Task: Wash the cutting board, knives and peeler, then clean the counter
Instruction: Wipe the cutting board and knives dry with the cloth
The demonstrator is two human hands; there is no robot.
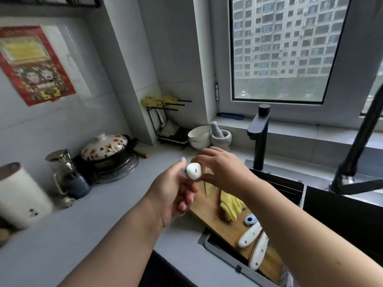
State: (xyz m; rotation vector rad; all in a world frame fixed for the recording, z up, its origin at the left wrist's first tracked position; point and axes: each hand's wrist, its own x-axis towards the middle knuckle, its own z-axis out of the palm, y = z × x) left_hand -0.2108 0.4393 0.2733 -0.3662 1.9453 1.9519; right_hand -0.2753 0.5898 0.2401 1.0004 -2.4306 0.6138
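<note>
- Centrally, the left hand [176, 193] curls its fingers round the white handle of a knife [193, 171], butt end toward the camera, with a thin blade showing below it.
- The right hand [221, 168] reaches in from the right with its fingers bent over the far side of the same handle; whether they actually close on it cannot be told.
- Just beneath both hands, a wooden cutting board [228, 230] lies tilted over the left edge of the dark sink [342, 214].
- On the board rest a yellow cloth [231, 204], a light blue peeler [250, 220] and two more white-handled knives [256, 243], side by side.
- A black faucet [260, 137] stands behind the sink.
- Farther left on the grey surface [93, 224] sit a floral-lidded clay pot [107, 149], a glass bottle [64, 172] and a white canister [20, 195].
- Near the corner are stacked white bowls [199, 136] and a stone mortar [221, 137].
</note>
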